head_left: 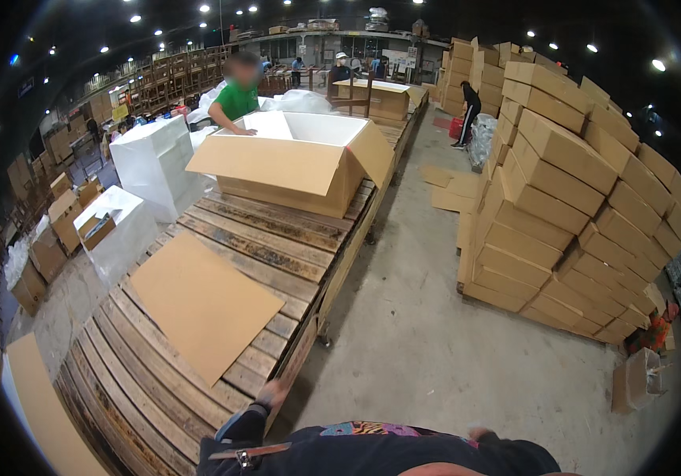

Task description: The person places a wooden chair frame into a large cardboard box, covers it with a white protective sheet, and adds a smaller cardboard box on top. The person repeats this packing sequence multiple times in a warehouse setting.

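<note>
My left hand (274, 393) is low at the right edge of the slatted wooden table (225, 208), near the close corner of a flat cardboard sheet (201, 305). Its fingers are blurred, so their pose cannot be read. Only a small part of my right hand (480, 434) shows beside my body, over the floor, with its fingers mostly hidden. Farther along the table stands a large cardboard carton (285, 176) with its flaps folded outward and white lining inside. Behind it, a person in a green shirt (237, 98) reaches a hand to the carton's white panel (269, 127).
White foam blocks (150, 166) stand left of the table. Another cardboard panel (43, 404) is at the near left. On the right rises a tall stack of cartons (562, 198), with concrete floor (392, 317) between it and the table. A person in dark clothes (469, 111) stands beyond.
</note>
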`<state>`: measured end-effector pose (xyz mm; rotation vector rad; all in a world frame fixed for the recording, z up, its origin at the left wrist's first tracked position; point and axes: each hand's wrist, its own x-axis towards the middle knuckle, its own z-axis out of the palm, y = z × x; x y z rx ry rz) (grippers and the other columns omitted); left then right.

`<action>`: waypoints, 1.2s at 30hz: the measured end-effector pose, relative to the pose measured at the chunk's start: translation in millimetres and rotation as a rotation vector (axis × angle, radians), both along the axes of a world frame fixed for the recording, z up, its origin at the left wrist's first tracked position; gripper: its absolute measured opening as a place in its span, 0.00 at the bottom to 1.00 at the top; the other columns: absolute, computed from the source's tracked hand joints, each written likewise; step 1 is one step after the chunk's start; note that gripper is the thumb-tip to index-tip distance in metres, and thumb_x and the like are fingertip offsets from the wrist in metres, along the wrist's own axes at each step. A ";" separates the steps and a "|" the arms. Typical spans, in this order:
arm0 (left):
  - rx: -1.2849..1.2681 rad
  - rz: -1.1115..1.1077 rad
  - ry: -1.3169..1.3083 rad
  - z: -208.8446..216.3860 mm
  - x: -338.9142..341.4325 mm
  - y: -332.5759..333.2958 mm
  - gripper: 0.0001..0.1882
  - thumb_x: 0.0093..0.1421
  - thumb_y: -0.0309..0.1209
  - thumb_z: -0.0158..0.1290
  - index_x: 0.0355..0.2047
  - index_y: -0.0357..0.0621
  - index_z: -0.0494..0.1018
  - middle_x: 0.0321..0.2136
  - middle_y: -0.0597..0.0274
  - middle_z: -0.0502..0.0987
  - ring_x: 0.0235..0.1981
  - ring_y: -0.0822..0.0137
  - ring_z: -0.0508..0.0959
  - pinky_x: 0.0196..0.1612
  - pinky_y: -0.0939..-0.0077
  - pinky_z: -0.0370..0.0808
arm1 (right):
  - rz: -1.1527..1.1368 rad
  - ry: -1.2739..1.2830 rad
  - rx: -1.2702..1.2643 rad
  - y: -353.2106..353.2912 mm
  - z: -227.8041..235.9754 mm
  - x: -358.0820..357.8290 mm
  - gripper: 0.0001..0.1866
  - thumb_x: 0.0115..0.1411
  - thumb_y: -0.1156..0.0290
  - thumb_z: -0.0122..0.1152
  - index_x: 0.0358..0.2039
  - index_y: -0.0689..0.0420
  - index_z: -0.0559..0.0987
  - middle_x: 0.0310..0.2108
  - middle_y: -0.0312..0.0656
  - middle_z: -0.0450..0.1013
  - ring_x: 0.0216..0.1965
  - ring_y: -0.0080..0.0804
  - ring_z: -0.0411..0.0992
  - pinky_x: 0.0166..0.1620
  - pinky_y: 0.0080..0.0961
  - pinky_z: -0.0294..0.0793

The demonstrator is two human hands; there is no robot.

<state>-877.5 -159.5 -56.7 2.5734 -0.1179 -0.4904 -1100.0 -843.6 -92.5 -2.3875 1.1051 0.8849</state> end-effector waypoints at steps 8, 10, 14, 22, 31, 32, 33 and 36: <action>-0.577 -0.182 -0.844 237.3 410.2 -338.9 0.18 0.56 0.43 0.60 0.36 0.40 0.74 0.34 0.50 0.79 0.39 0.50 0.79 0.43 0.58 0.75 | -0.324 0.202 0.211 -97.8 -36.6 88.9 0.31 0.57 0.56 0.61 0.58 0.59 0.73 0.55 0.55 0.72 0.56 0.54 0.69 0.59 0.45 0.69; -0.528 -0.091 -0.904 276.4 473.6 -384.5 0.17 0.55 0.41 0.61 0.36 0.41 0.75 0.33 0.51 0.78 0.40 0.50 0.78 0.44 0.58 0.74 | -0.227 0.198 0.251 -127.7 -53.7 170.7 0.31 0.58 0.56 0.62 0.59 0.58 0.72 0.56 0.54 0.71 0.58 0.55 0.68 0.60 0.45 0.68; -0.392 -0.048 -1.165 330.2 593.1 -417.2 0.17 0.52 0.41 0.62 0.34 0.41 0.74 0.34 0.52 0.77 0.41 0.51 0.77 0.46 0.56 0.72 | 0.290 -0.059 0.106 -195.2 -21.3 449.4 0.32 0.58 0.56 0.63 0.60 0.57 0.71 0.59 0.54 0.69 0.61 0.55 0.66 0.62 0.45 0.66; 0.191 0.131 -1.098 345.4 834.8 -414.3 0.31 0.51 0.48 0.63 0.46 0.37 0.72 0.47 0.47 0.73 0.58 0.47 0.68 0.59 0.46 0.65 | 0.765 -1.449 0.369 -134.7 261.6 1036.1 0.24 0.58 0.72 0.62 0.56 0.57 0.74 0.31 0.46 0.78 0.32 0.39 0.77 0.38 0.32 0.76; 0.435 0.257 -0.444 271.8 1042.6 -403.8 0.51 0.46 0.62 0.64 0.59 0.34 0.62 0.47 0.46 0.77 0.52 0.48 0.76 0.60 0.41 0.64 | 0.865 -1.059 0.733 -89.9 300.2 1218.9 0.22 0.58 0.76 0.64 0.54 0.57 0.77 0.30 0.37 0.79 0.32 0.24 0.78 0.39 0.25 0.78; 0.372 0.248 -0.403 269.5 1045.9 -402.6 0.49 0.46 0.60 0.64 0.57 0.35 0.63 0.46 0.46 0.76 0.50 0.48 0.77 0.56 0.45 0.68 | 0.771 -1.010 0.690 -91.3 308.5 1247.8 0.22 0.58 0.76 0.64 0.54 0.57 0.77 0.30 0.37 0.80 0.32 0.25 0.78 0.39 0.25 0.78; 0.325 0.241 -0.367 268.0 1046.6 -401.7 0.47 0.47 0.58 0.65 0.56 0.36 0.63 0.45 0.46 0.76 0.49 0.48 0.78 0.53 0.50 0.71 | 0.889 -1.179 0.722 -87.4 318.4 1281.7 0.22 0.57 0.77 0.65 0.54 0.57 0.77 0.30 0.39 0.79 0.31 0.27 0.78 0.39 0.25 0.78; 0.314 0.243 -0.454 268.7 1039.8 -404.7 0.37 0.47 0.51 0.67 0.48 0.39 0.65 0.41 0.47 0.77 0.43 0.48 0.79 0.42 0.58 0.77 | 1.171 -1.367 0.620 -49.5 357.1 1389.6 0.24 0.55 0.76 0.68 0.54 0.59 0.77 0.35 0.44 0.79 0.36 0.32 0.79 0.42 0.27 0.78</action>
